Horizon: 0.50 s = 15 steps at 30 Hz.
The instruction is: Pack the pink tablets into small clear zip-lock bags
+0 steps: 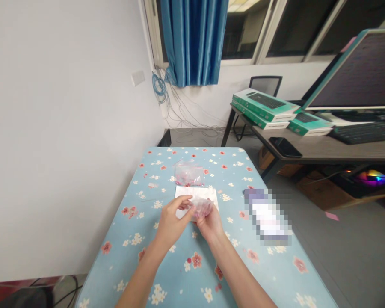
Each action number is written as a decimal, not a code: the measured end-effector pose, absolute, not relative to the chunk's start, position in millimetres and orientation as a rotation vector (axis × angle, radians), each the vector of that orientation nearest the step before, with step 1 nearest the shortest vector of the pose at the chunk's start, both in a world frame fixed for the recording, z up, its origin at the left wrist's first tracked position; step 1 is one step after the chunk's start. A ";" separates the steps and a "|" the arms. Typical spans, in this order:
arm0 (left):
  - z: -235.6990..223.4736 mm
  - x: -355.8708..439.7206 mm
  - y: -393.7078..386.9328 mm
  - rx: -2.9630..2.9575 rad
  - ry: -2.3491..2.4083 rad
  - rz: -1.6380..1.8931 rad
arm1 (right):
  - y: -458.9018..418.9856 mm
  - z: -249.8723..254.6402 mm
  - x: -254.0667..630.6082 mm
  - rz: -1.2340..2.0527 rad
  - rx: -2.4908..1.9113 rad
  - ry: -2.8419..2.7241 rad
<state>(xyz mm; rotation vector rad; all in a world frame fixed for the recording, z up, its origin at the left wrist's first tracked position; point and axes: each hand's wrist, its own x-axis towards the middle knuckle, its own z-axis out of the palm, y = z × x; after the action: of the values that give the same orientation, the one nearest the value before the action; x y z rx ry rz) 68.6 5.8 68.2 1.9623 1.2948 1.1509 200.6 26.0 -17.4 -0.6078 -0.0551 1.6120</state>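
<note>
A small clear plastic bag (201, 207) with pinkish-red bits inside is held up over a white sheet (213, 195) on the table. My right hand (211, 222) grips the bag from its right side, with the fingers curled round it. From the left, my left hand (174, 216) bends its fingers and thumb at the bag's edge; its fingertips are partly hidden. Just beyond the sheet lies another clear zip bag (190, 174), with pink and red pieces gathered along its near side. A small red dot-like piece (189, 260) rests on the cloth nearer me.
The table has a light blue flowered cover (125, 244). A blurred-out phone-like object (268, 216) lies at its right. On a desk to the right are boxed keyboards (263, 105), a dark phone (285, 147), a keyboard (365, 131) and a monitor (356, 72). A wall (67, 128) borders the left.
</note>
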 end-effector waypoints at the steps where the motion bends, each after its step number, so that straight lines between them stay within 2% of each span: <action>1: 65.6 69.2 6.3 1.939 1.298 1.152 | 25.9 -16.3 200.4 1.620 -0.601 -0.037; 6: 71.5 72.7 9.8 2.166 1.299 1.116 | 23.5 -8.2 196.6 1.637 -0.596 0.111; 11: 95.6 74.1 15.6 2.521 1.259 0.749 | 22.2 1.0 193.8 1.628 -0.628 0.110; 15: 113.7 74.7 17.9 2.607 1.080 0.591 | 22.6 -0.9 192.0 1.594 -0.735 -0.009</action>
<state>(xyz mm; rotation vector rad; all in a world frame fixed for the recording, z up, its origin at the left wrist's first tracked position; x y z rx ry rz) 74.7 17.9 113.7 2.6068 1.0796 0.5907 192.0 22.6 -0.9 -0.7351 -0.0087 1.5941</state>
